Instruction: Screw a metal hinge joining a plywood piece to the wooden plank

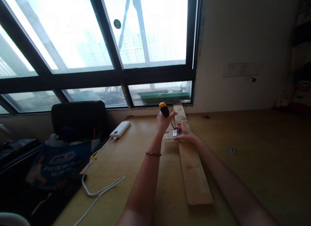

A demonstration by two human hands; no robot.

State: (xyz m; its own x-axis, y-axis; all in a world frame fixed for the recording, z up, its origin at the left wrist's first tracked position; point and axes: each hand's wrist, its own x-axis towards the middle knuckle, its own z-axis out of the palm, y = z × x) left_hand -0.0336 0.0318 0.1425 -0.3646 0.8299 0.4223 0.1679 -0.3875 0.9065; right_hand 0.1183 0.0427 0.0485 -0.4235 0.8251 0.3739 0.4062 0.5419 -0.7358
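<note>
held a small metal hinge (176, 133) between thumb and fingers of the right hand (187, 135), at the left edge of a long wooden board (194, 167) on the table (267, 161). clamped the left hand (162, 123) around a yellow-and-black screwdriver (164, 109), slanting down to the hinge. had two slim metal pieces (231, 150) lying to the right, and a white device (120, 129) with a white cable (104, 189) well apart to the left.

We face a brightly daylit, black-framed window (150, 75), a black chair (77, 117) below it, a dim, pale wall (243, 31) with a socket panel (236, 69), and a wood-toned tabletop (247, 184).
</note>
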